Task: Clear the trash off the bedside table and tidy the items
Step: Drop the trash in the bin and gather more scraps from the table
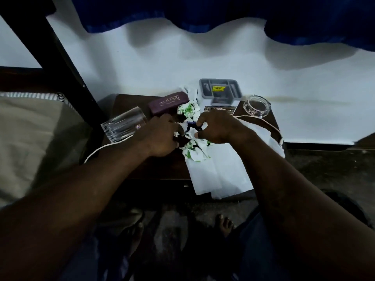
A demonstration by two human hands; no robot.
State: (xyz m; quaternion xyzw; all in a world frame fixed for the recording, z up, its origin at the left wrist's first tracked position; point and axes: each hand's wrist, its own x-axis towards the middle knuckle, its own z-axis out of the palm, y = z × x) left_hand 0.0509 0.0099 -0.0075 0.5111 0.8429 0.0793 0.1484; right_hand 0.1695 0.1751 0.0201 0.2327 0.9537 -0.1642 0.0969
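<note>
Both hands are clenched on trash. My left hand (162,136) curls round the crumpled paper (188,111) heaped at the middle of the bedside table (162,167). My right hand (215,126) pinches the same heap from the other side. The paper should be light, soft and compressible, so I gather from outside and squeeze. The glass tumbler (123,124), on its side at the left edge, looks fragile and slippery; grip round its wall.
</note>
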